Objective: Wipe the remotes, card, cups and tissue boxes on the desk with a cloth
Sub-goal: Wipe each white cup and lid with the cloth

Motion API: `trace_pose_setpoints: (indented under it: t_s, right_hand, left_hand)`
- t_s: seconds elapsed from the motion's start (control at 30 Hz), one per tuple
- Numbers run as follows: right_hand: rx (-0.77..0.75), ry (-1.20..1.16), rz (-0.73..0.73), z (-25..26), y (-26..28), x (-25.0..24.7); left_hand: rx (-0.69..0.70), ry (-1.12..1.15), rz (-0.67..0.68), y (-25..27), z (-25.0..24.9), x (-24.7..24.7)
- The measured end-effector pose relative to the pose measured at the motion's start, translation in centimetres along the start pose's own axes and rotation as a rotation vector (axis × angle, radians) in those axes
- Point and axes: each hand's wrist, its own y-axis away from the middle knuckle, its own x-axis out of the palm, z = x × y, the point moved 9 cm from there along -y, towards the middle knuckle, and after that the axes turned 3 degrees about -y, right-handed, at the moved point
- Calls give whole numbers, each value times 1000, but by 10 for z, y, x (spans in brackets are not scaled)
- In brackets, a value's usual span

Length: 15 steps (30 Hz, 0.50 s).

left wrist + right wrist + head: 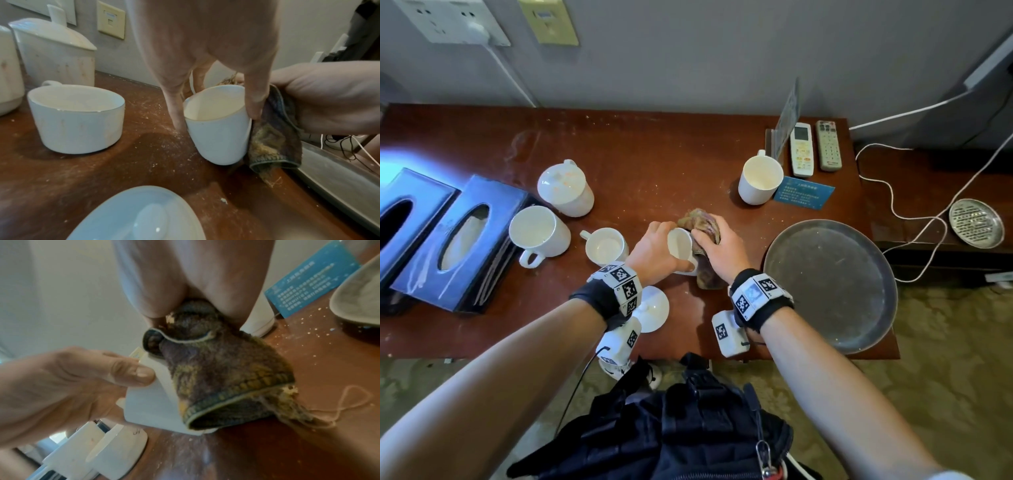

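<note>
Nearest the head camera, 2 bare forearms with marker-tagged wristbands reach over a black bag [681, 428] to a brown desk [640, 161] dusted with pale crumbs. Left hand [654, 251] grips a tilted white cup [681, 245] at the desk's middle, thumb and fingers curled round its wall; the left wrist view shows the cup [216, 134] leaning, its base on the wood. Right hand [717, 251] is clamped on a dark, frayed cloth [702, 222], pressing it against the cup's right side; the cloth [222, 373] drapes down onto the desk. Just left of the held cup stand 3 more white cups [606, 245] [539, 233] [565, 186], one lidded, and a loose white lid [654, 308] lies under the left wrist. At far left sit 2 dark tissue boxes [458, 240] [400, 219]. At rear right stand another cup [760, 180], a blue card [804, 192] and 2 remotes [802, 149] [828, 145]. Right of the cloth rests a round metal tray [832, 284].
</note>
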Motion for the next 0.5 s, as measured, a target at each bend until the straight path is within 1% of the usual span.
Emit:
trace_pose_setpoints:
  t_s: [0.13,0.2,0.3,0.4,0.5]
  right_hand:
    - [-28,35,-83,-5,0,-1]
    - [-21,-25,-109,-7,1,-4]
    - [16,-162,-129,-17,1,-9]
    - [-8,-183,-92,-16,5,-6]
    - [-34,-96,-29,-18,7,-4]
  left_hand:
    - [15,3,11,3,1,4]
    - [-9,9,29,4,5,5]
    - [-68,22,98,3,19,5]
    - [-116,151,160,2,30,7]
    - [-138,242,170,5,37,8]
